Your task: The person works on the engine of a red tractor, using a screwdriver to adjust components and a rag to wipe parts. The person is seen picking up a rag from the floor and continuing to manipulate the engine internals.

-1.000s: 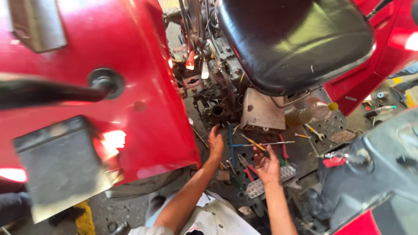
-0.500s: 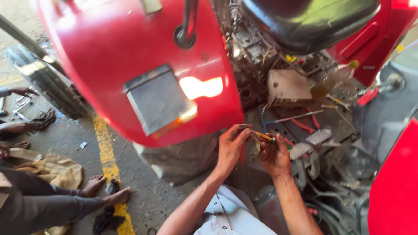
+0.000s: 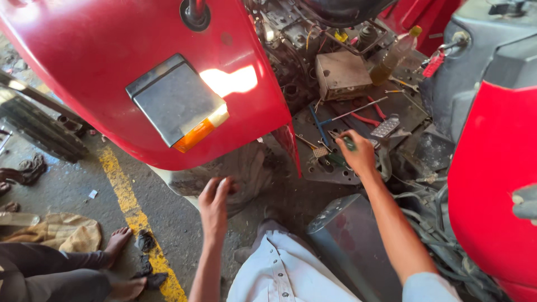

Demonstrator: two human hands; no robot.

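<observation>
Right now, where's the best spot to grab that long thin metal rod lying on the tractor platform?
Probably near the middle of the long metal rod, pinched across its thin shaft from above. It lies flat and slanted on the dark platform, with the blue-handled tool crowding its lower end. The right hand already grips a green-handled tool; the left hand is free.
</observation>
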